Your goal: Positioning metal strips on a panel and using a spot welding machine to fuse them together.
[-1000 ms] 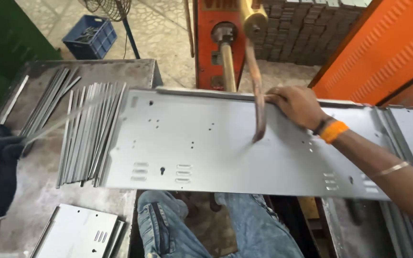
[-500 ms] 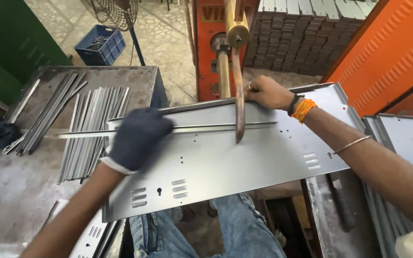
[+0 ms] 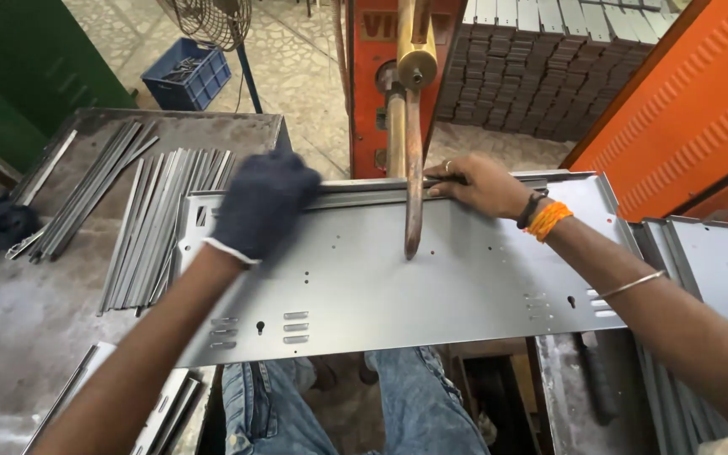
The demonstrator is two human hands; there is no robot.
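The metal strip [image 3: 364, 195] lies along the grey panel [image 3: 398, 278]'s far edge; your gloved left hand [image 3: 263, 202] and bare right hand [image 3: 478, 185] press it flat, aligned beneath the copper electrode [image 3: 413, 185].

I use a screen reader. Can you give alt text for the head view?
Two hands press a metal strip along the far edge of a grey panel: gloved left hand, bare right hand. A copper rod hangs between them; more strips lie left.

Ahead of me, the red machine column [image 3: 372, 50] carries a strip of pale lettering near its top, partly hidden by the arm; I see no packages or screens.
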